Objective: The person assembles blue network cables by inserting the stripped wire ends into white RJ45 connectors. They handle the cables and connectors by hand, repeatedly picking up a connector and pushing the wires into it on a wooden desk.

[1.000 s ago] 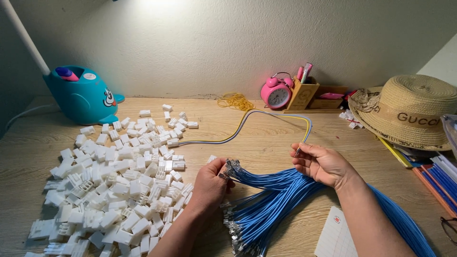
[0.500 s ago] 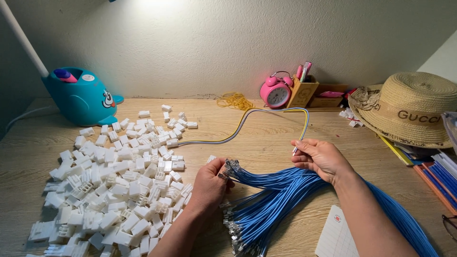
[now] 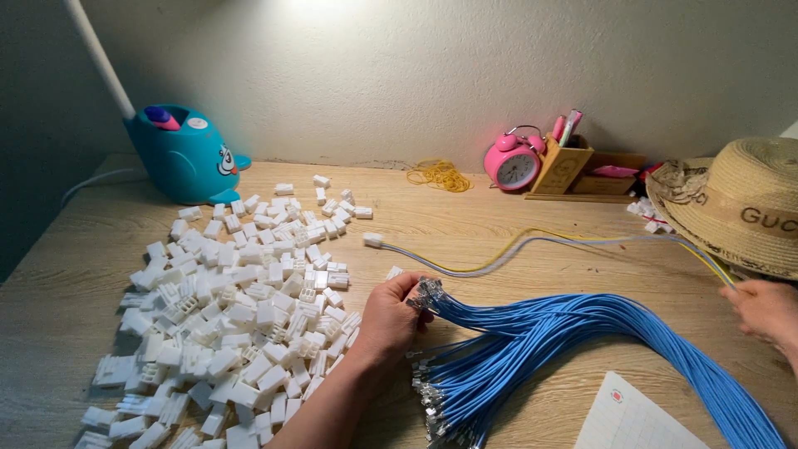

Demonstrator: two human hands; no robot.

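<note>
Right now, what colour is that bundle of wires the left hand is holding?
Blue, with small metal tips: the wire bundle under the left hand, seen clearly in the head view.

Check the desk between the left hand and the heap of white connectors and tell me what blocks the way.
Nothing visible does. The left hand grips the metal-tipped ends of the blue wires right at the edge of the heap of white connectors, which lies open on the wooden desk. The wires trail away to the other side.

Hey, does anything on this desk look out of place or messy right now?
Mostly orderly for the work. The white connector housings lie in a loose heap, with strays scattered toward the wall. A straw hat sits on the desk over the yellow and grey wires. The left hand pinches blue wires; nothing looks damaged.
</note>
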